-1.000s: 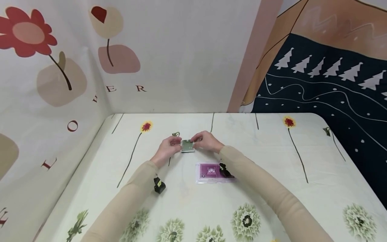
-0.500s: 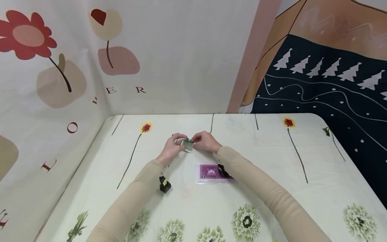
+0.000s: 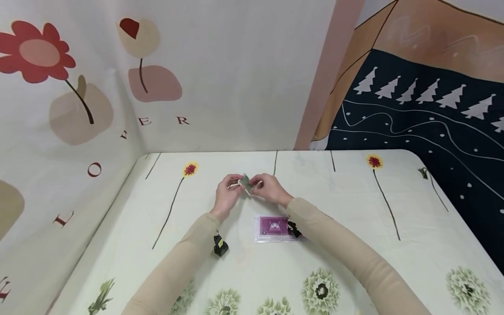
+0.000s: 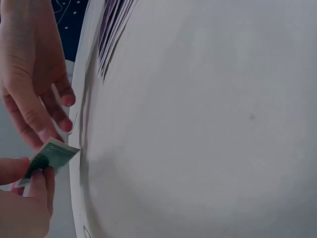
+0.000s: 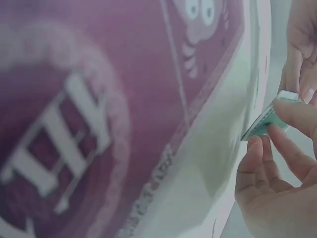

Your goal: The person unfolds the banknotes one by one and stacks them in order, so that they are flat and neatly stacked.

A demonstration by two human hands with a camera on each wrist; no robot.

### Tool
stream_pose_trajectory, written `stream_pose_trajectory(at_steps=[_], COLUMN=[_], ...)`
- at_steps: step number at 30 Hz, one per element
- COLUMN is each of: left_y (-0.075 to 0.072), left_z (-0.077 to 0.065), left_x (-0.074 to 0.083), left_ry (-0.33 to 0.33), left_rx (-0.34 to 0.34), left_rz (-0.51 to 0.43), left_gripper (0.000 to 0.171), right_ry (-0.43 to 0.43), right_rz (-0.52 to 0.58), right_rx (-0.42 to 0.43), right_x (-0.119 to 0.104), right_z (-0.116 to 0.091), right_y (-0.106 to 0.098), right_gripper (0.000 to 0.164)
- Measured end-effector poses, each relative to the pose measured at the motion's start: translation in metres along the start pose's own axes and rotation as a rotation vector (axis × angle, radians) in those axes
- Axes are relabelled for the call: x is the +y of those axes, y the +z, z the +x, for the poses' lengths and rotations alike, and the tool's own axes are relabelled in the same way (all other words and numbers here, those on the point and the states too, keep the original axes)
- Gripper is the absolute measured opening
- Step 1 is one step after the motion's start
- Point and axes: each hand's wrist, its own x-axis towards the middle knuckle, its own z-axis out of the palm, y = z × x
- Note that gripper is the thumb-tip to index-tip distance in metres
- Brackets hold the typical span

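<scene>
A small folded green banknote point(image 3: 246, 183), printed with a pale figure, is raised at a tilt between my two hands near the far middle of the table. My left hand point(image 3: 227, 194) pinches its left end between thumb and fingers; in the left wrist view the left hand point(image 4: 25, 208) holds the green banknote point(image 4: 58, 157) from below. My right hand point(image 3: 271, 189) pinches the opposite side, and in the right wrist view the right hand point(image 5: 277, 183) has thumb and fingertips on the note point(image 5: 257, 130). Part of the note is covered by the fingers.
A stack of purple notes point(image 3: 272, 226) with a pale border lies nearer, partly under the right forearm; its layered edges point(image 4: 110, 39) show in the left wrist view. Black cameras sit at both wrists. A flowered cloth covers the table, with printed cloth walls behind.
The green banknote went from lying flat towards the camera to being tilted and turned. My left hand moved right and rotated with it; the right hand stayed nearly in place.
</scene>
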Motion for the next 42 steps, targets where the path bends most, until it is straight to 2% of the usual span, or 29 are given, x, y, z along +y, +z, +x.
stream_pose_trajectory(at_steps=[13, 18, 24, 33, 42], left_y=[0.001, 0.002, 0.004, 0.011, 0.013], left_z=[-0.002, -0.004, -0.006, -0.009, -0.015], left_x=[0.001, 0.004, 0.007, 0.010, 0.014], left_ry=[0.077, 0.090, 0.082, 0.102, 0.114], left_rx=[0.014, -0.017, -0.058, -0.087, -0.177], left_rz=[-0.059, -0.068, -0.053, -0.041, -0.070], left_gripper=[0.034, 0.036, 0.038, 0.037, 0.035], right_ry=[-0.141, -0.159, -0.142, -0.077, -0.038], right_rz=[-0.022, -0.021, 0.051, 0.250, 0.281], right_rx=[0.094, 0.126, 0.104, 0.098, 0.089], right_x=[-0.010, -0.010, -0.007, -0.003, 0.000], right_z=[-0.010, -0.017, -0.023, -0.033, -0.044], right_y=[-0.003, -0.006, -0.011, -0.015, -0.021], right_gripper=[0.023, 0.025, 0.025, 0.024, 0.024])
